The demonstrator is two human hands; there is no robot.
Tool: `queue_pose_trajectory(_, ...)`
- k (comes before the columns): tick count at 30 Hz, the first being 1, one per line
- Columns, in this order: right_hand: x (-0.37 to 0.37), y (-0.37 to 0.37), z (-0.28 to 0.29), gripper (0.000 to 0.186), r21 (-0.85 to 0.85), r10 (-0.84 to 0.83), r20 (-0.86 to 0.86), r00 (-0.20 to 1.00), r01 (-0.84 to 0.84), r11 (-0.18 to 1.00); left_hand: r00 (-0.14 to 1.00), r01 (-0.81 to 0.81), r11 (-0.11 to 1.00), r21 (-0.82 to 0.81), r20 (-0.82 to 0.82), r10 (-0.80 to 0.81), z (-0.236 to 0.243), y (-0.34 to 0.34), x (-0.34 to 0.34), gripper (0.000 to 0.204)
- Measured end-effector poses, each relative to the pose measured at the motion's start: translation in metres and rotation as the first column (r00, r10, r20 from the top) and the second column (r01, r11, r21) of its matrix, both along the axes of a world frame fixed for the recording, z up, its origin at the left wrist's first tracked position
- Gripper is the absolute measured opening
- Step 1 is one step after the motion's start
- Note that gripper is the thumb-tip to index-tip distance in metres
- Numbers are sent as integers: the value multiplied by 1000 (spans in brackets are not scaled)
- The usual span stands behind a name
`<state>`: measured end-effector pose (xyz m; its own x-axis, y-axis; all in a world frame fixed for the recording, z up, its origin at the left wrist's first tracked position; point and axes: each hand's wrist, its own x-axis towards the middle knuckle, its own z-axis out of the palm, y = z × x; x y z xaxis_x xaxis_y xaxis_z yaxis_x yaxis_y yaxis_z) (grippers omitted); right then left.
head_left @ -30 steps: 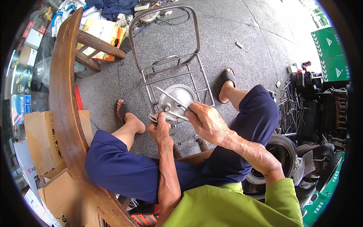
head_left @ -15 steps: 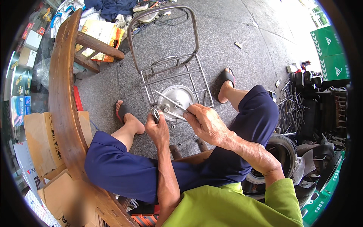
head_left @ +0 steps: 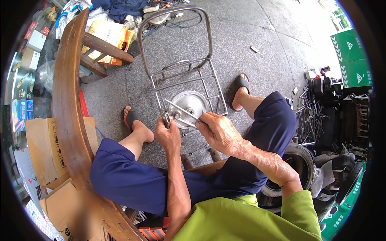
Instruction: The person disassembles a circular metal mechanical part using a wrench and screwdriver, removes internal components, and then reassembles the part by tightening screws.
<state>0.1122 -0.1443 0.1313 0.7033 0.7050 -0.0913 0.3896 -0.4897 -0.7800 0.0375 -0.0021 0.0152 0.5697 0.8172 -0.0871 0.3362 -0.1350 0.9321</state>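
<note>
A round silver hub drum (head_left: pixel 196 100) rests against the lower end of a bent-tube metal rack (head_left: pixel 210 36) between my feet. My right hand (head_left: pixel 221 133) is closed, pinching the near end of a thin flat metal bar (head_left: pixel 180 107) that slants across the drum's face. At the drum's left edge, my left hand (head_left: pixel 168 138) is closed around a small looped metal piece (head_left: pixel 166 117). Its lower part is hidden in the fingers, so its kind cannot be made out. A round nut or boss on the drum sits just right of my left fingertips.
A curved wooden bench (head_left: pixel 64 100) runs along my left, with cardboard boxes (head_left: pixel 42 148) beyond it. Loose metal tools (head_left: pixel 309 116) are heaped at the right, near a tyre (head_left: pixel 307 162). Cables and cloths lie at the far left. A small block (head_left: pixel 253 49) is on the floor.
</note>
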Motion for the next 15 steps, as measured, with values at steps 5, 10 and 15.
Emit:
queue_pose_trajectory(5, 0, -1, 0, 20, -12, 5, 1, 1000, -5, 1000, 999, 26, 1000, 5, -35, -26, 0, 1, -1, 23)
queue_pose_trajectory(10, 1, -2, 1, 19, -16, -14, -1, 1000, 14, 1000, 992, -100, 989, -111, 70, 108, -5, 4, 0, 21)
queue_pose_trajectory(15, 4, -4, 2, 19, 0, -33, -12, 999, 33, 999, 952, -270, 867, -419, 20, 306, 16, 15, -11, 24)
